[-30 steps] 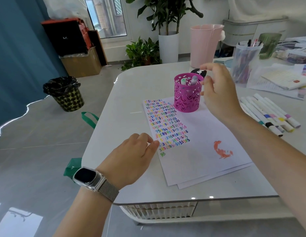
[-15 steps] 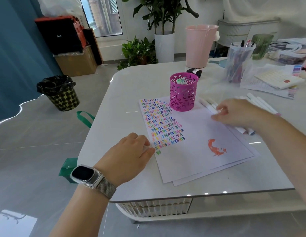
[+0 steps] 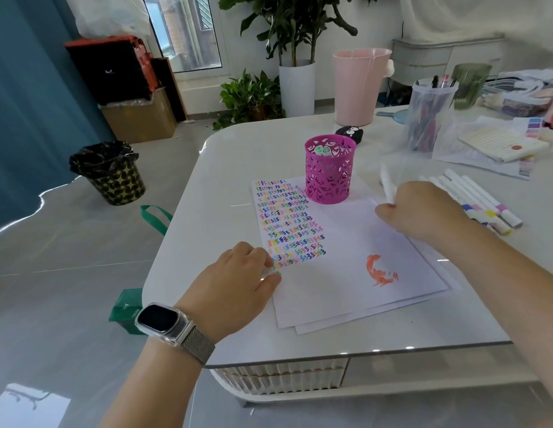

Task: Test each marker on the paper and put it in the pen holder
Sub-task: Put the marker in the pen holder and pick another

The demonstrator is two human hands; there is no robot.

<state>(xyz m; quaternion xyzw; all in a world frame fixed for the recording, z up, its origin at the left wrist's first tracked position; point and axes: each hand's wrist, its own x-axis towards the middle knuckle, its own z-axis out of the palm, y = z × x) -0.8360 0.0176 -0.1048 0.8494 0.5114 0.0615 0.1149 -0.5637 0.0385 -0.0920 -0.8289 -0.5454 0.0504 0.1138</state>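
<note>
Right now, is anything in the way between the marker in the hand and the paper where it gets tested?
Nothing visible. The right hand holds a white marker just above the paper, which lies bare beneath it. The pink pen holder stands off to the left.
</note>
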